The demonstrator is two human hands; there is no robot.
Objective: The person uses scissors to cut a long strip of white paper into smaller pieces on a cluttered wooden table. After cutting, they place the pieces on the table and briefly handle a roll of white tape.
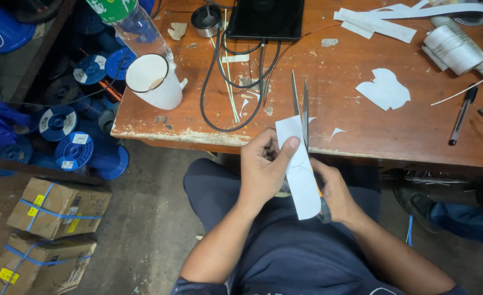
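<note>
Workshop: worn wooden table seen from above, concrete floor, blue wire spools and strapped cardboard boxes off its left edge.

The person sits at the near edge, both hands over the lap. Left hand is pinched on a white paper strip, thumb on its upper part, fingers behind. Right hand is closed around the scissors handles, mostly hidden by the strip. Blades point away towards the table and stand slightly apart, at the strip's top right edge.

Progress, judging by the scene: a curved pencil line shows on the strip and looks uncut below the blades, so this piece appears early in its cut. One shaped white cutout already lies mid-table, with small offcuts near the front edge and long spare strips at the far right corner. So at least one piece looks finished, with stock left.

Also on the table: white cup at the left corner, black cables, pen, tape roll.
</note>
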